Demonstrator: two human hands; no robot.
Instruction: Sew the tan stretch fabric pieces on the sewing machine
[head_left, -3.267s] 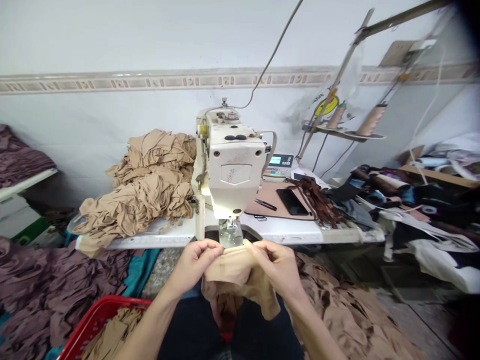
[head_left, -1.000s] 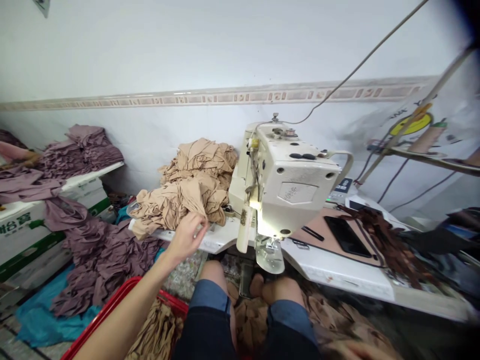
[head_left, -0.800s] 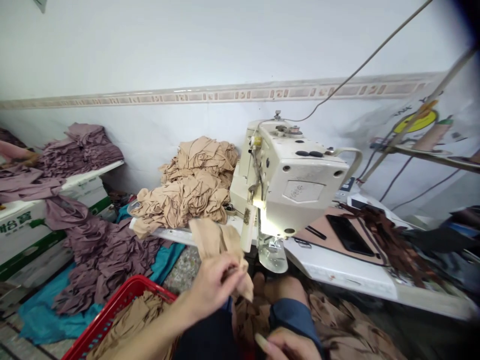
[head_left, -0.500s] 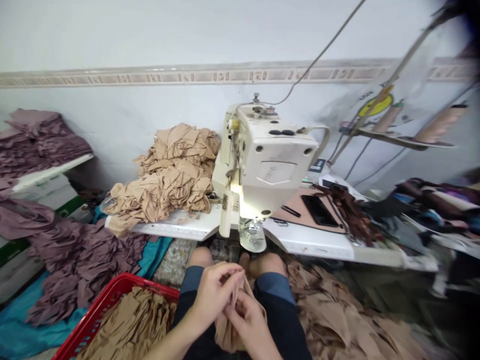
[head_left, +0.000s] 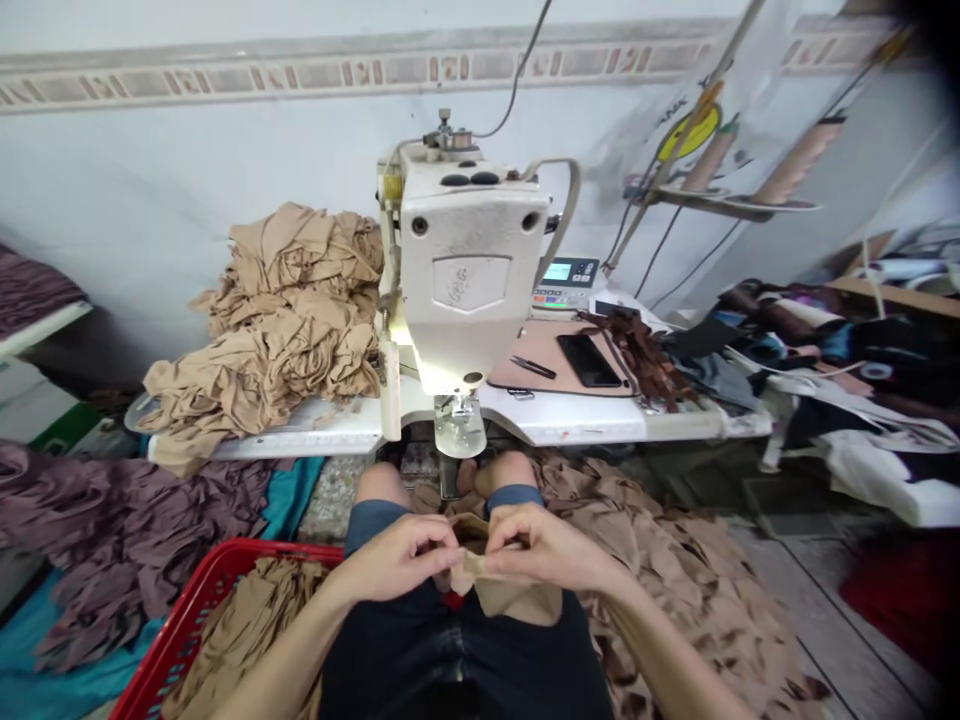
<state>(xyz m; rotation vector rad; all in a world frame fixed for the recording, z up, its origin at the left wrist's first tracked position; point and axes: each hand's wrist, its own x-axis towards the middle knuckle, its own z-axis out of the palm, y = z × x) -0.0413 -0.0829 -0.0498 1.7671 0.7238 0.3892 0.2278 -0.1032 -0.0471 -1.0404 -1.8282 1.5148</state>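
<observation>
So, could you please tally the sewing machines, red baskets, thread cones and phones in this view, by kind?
Sewing machine: 1
Red plastic basket: 1
Thread cones: 2
Black smartphone: 1
Total: 5

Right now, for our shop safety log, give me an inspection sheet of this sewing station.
surface: white sewing table carries the sewing machine and a dark phone on a tan mat.
job's things: tan fabric piece, held in the lap.
clutter: tan fabric heap on the table; brown strips beside the phone; mauve fabric on the floor.
grips: left hand and right hand both pinch the piece.
cables: thin cable rises from the machine; dark cords below the thread cones.
surroundings: red basket of tan pieces; thread cones on a stand.
</observation>
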